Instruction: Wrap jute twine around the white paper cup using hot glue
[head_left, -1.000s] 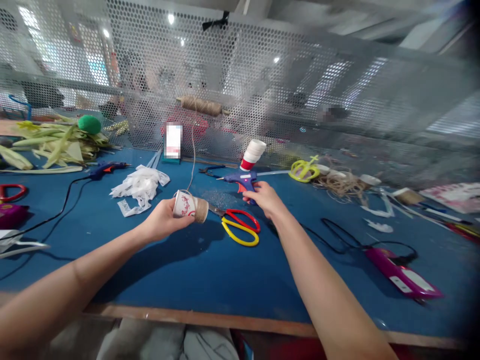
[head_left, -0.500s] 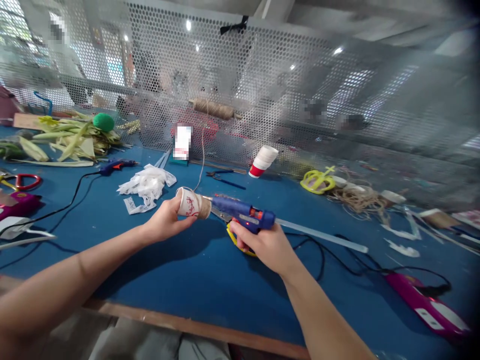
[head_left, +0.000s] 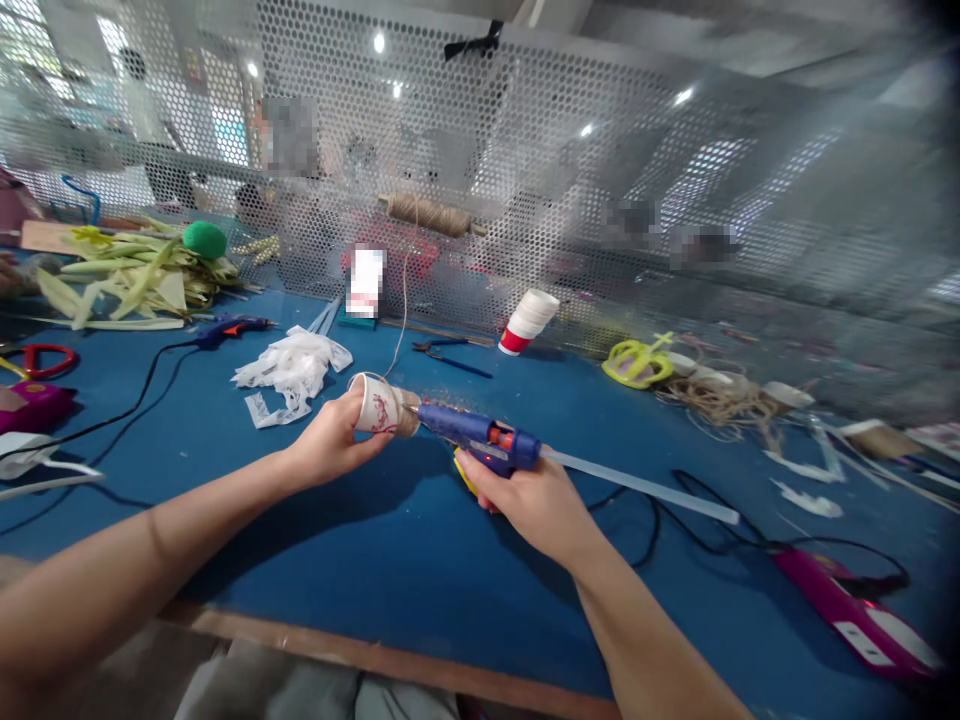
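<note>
My left hand (head_left: 326,445) grips a small white paper cup with red print (head_left: 377,405), held on its side and partly wrapped in brown twine. A strand of twine (head_left: 403,300) runs from the cup up to a spool (head_left: 429,213) on the mesh wall. My right hand (head_left: 536,500) is closed round a blue glue gun (head_left: 480,437). The gun's nozzle touches the twine-wrapped end of the cup. A clear glue stick (head_left: 645,487) sticks out behind the gun. Yellow scissors (head_left: 463,474) lie mostly hidden under my right hand.
On the blue table (head_left: 420,560) lie a stack of paper cups (head_left: 529,320), white lace scraps (head_left: 289,370), a second glue gun (head_left: 229,327), pliers (head_left: 446,352), green leaves (head_left: 120,280), a yellow-green crown shape (head_left: 637,362), loose twine (head_left: 720,400) and a magenta power strip (head_left: 862,615). Perforated mesh (head_left: 525,180) backs the table.
My right hand took the blue glue gun from the table behind the scissors, carried it toward me, and brought its nozzle against the cup. My left hand kept the cup nearly still.
</note>
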